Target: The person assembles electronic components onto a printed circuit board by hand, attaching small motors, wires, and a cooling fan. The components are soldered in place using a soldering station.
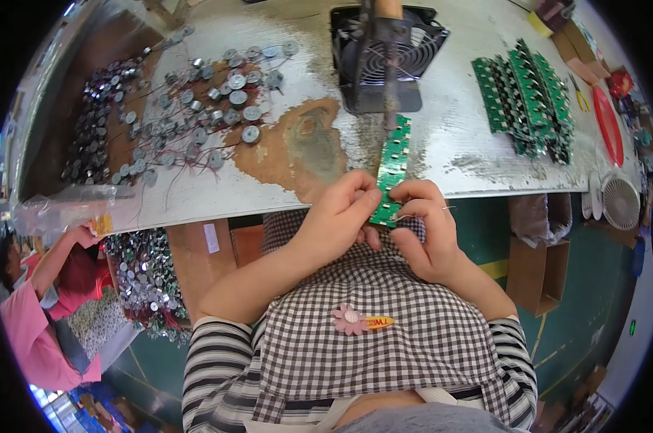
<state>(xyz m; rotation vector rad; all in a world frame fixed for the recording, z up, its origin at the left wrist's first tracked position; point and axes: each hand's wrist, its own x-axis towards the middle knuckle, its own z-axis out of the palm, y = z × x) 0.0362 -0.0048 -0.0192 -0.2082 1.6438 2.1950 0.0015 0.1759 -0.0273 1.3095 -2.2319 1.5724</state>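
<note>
A long green circuit board strip (393, 162) with small parts along it slants over the table's front edge. My left hand (339, 216) is closed on its lower left side, thumb on top. My right hand (429, 234) is at the strip's lower right, its fingers curled and touching the edge. A thin pale wire (450, 208) passes through the right fingers; its kind is too small to tell. Just above the strip's far end, an upright soldering iron (390, 90) points down from a fixed holder. Whether its tip touches the board, I cannot tell.
Behind the iron stands a black fan (373, 61). Many small round motors (236, 97) with red wires lie left; stacked green boards (525, 101) lie right, near yellow-handled pliers (579, 94). A box of motors (146, 278) and a co-worker's arm (59, 252) are at lower left.
</note>
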